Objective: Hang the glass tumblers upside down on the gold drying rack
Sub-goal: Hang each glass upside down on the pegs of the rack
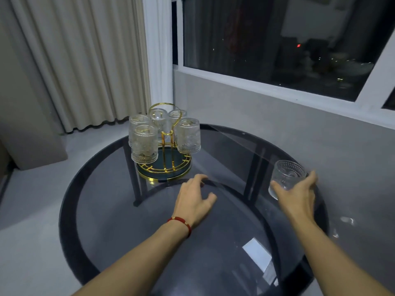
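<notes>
The gold drying rack (pixel 165 146) stands on a round dark tray at the far side of the table. Several embossed glass tumblers (pixel 144 144) hang upside down on its arms. My right hand (pixel 298 194) grips one more tumbler (pixel 285 177) at the table's right edge, its mouth tilted up and away. My left hand (pixel 195 199) hovers over the glass top just in front of the rack's tray, fingers spread, holding nothing. A red bracelet is on the left wrist.
The round smoked-glass table (pixel 111 210) has a dark rim and dark legs showing through. A grey wall and a dark window are close on the right. Pale curtains (pixel 85 60) hang behind the rack, with grey floor at left.
</notes>
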`<state>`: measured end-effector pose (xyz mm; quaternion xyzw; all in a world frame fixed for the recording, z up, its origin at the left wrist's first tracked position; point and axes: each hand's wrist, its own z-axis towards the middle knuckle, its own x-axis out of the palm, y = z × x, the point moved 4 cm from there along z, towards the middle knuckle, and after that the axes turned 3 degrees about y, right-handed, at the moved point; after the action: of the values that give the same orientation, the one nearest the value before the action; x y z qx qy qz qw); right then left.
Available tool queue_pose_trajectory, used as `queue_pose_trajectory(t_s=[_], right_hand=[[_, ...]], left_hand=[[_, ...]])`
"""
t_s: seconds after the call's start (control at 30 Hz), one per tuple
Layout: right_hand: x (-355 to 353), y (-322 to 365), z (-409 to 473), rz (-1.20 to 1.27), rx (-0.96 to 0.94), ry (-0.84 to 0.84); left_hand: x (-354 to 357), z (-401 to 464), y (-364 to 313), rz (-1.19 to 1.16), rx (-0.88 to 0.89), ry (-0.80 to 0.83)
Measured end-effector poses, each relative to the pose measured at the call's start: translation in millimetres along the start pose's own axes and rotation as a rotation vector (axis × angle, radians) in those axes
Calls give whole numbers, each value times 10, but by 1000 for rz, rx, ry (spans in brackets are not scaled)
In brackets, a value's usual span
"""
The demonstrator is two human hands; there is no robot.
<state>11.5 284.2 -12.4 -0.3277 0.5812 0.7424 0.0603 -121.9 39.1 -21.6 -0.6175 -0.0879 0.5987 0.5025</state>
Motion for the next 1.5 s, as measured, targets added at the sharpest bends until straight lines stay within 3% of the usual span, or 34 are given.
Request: queue_pose_trajectory(t_s=[0.2,0.33,0.43,0.6,0.73,0.83,0.97,1.07,1.17,1.33,1.5], right_hand=[[134,-120,137,-44,87,-35],[125,0,46,-103,-35,29],[166,195,-126,-89,-244,186],[374,545,-519,-25,-525,559],[512,644,-727,-3,-579,679],[604,669,-761,174,-413,771],[768,701,-896,671,90,1033],[839,774,-951,789,137,1039],[851,832,-912,779,75,931],[685,862,-794,370,-135,577],[454,1145,-802,189,-338,378]], left_hand=[[49,-24,-73,-43,-15,28],[31,-29,-86,-70,16,65],[-16,-26,-118,-180,10,80],[-70,-40,-224,-660,-112,202],[-234,-67,-200,-591,-109,51],[-354,-62,-111,-775,-194,-6],[-490,-68,-36,-952,-245,5],[-532,-73,42,-994,-242,65],[-615,-39,187,-866,-179,111],[-767,93,632,-141,-51,-47],[-679,191,879,277,8,43]])
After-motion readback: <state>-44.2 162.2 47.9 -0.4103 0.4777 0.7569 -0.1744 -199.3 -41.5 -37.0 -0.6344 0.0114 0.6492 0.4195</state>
